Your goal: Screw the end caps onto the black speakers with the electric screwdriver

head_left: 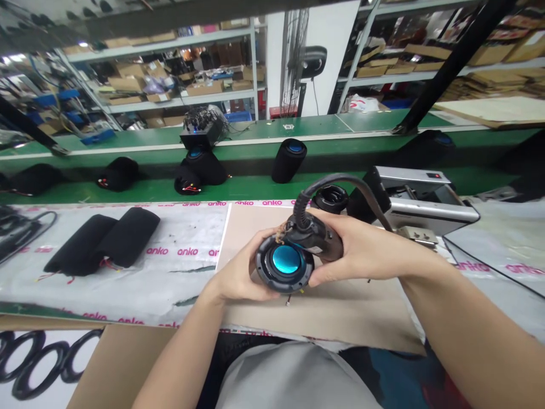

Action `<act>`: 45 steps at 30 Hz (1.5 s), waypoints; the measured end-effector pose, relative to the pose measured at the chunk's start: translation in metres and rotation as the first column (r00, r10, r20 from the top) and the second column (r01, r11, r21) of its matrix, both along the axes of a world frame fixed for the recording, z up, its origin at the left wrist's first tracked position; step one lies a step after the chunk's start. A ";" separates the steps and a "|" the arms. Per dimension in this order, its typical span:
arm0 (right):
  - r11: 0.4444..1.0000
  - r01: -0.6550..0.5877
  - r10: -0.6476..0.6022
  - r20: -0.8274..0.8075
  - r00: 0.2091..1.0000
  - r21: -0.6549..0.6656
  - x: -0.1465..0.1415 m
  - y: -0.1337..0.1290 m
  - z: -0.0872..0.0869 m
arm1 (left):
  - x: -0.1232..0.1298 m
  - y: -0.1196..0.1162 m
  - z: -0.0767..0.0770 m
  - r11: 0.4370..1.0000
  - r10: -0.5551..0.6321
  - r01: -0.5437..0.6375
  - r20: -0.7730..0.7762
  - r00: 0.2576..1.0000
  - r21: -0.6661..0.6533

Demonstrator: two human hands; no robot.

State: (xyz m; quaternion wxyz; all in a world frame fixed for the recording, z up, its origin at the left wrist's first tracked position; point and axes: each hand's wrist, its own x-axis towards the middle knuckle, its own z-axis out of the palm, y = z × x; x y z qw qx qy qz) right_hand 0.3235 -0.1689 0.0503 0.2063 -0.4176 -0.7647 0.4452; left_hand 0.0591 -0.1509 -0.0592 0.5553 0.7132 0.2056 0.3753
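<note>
Near the middle of the bench, my left hand (244, 270) wraps round the side of a round black speaker (286, 262) with a shiny blue centre facing up. My right hand (361, 244) is closed round a black corded power tool (321, 238), its thick cable arching over to the right. The tool lies against the upper right of the speaker's rim, and my right thumb is beside that rim. A short wire with a small connector hangs below the speaker, over a brown cardboard sheet (361, 312). The tool's tip is hidden.
Two black fabric sleeves (102, 241) lie at left. Behind, black speakers (289, 161) stand on a green conveyor (251, 190). A silver-grey machine (430, 199) sits at right, beside an open black cylinder (332, 197). Black rings (40, 369) lie at lower left.
</note>
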 end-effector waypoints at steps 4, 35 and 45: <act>0.944 0.328 -0.325 -0.079 0.942 0.034 0.002 -0.019 -0.006 | 0.000 -0.006 -0.002 1.000 -0.018 0.018 0.018 1.000 0.003; 0.884 0.461 -0.466 0.048 0.884 0.080 -0.011 -0.045 -0.030 | 0.003 -0.003 -0.008 0.998 -0.043 0.047 0.087 0.995 -0.048; 0.878 0.465 -0.479 0.249 0.842 0.113 -0.013 -0.050 -0.022 | 0.001 -0.016 -0.008 0.999 -0.007 0.005 0.055 0.998 0.037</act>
